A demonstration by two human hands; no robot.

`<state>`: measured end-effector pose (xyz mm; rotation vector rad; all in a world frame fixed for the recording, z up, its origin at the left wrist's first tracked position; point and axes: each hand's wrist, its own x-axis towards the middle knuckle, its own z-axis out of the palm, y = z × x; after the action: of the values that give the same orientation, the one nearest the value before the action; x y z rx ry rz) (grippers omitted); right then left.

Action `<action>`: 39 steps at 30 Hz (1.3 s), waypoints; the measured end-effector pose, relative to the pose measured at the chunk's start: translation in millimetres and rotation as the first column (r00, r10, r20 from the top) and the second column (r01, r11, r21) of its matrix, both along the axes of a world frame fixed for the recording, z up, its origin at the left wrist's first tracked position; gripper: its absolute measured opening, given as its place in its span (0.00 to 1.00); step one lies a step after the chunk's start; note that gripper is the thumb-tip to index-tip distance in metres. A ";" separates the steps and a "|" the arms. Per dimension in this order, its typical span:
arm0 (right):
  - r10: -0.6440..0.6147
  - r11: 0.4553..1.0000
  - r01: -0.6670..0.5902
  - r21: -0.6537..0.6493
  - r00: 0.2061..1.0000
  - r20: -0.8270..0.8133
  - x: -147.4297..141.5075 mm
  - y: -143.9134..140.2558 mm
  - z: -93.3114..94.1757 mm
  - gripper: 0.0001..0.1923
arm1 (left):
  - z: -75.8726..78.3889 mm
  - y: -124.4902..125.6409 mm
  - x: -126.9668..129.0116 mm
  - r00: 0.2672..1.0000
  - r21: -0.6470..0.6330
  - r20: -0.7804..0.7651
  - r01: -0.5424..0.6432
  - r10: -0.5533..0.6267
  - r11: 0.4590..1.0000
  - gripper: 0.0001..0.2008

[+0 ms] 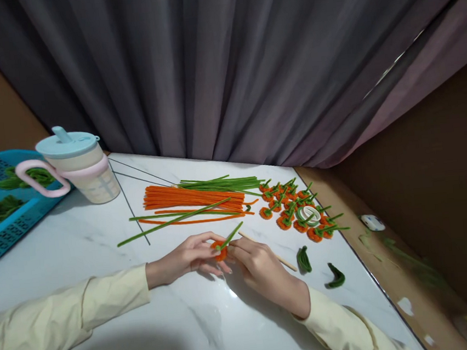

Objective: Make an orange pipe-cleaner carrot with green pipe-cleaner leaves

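Left hand (189, 256) and right hand (256, 263): both pinched together on one small orange pipe-cleaner coil with green stem (223, 247), held just above the white marble tabletop (100, 254). Beyond the hands: bundle of straight orange pipe cleaners (192, 198); beyond the right hand, cluster of finished orange coils (295, 210).

Both hands (225, 259) pinch orange coil (220, 250) w/ green stem (231, 234).

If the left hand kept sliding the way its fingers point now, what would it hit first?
The left hand points right, at the orange coil it pinches, so it would meet the right hand almost at once; both hands' fingers already pinch that piece, though exact contact is hard to judge.
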<state>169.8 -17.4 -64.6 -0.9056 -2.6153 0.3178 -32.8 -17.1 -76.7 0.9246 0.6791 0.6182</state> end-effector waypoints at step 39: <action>-0.351 0.895 0.446 -0.011 0.720 0.599 18.2 28.0 19.9 0.06 | -2.2 4.4 1.9 0.977 -0.150 0.063 -0.190 0.202 0.970 0.17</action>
<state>188.0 10.6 -44.7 -1.8500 -2.8278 0.1342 -30.9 -12.6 -78.9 0.7007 0.7402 0.7669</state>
